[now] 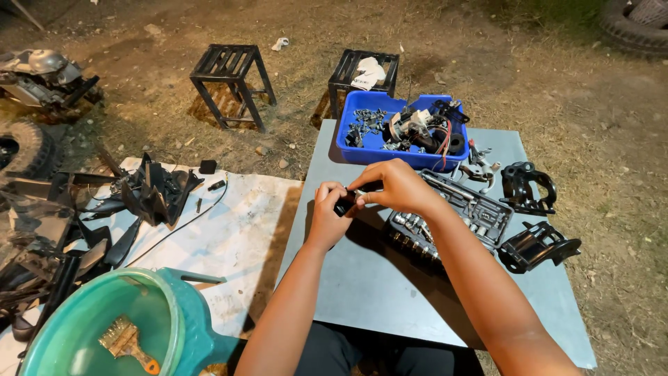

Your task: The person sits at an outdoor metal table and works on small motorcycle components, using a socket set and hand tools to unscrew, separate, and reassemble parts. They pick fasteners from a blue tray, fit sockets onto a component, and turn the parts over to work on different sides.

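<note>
My left hand (328,212) and my right hand (394,184) meet above a grey metal sheet (362,285). Together they pinch a small black part (346,206) with a short silver piece at its end. The left fingers wrap the black body; the right fingertips grip the silver end. Just right of my hands lies an open socket set case (480,209) with several sockets. Behind it stands a blue plastic tray (362,143) full of bolts, wires and small engine parts.
Two black plastic brackets (532,216) lie at the sheet's right. Two black metal stools (229,80) stand behind. Black fairing pieces (149,188) rest on a white sheet at left. A green basin (104,327) holds a paintbrush. Tyres sit at far left and top right.
</note>
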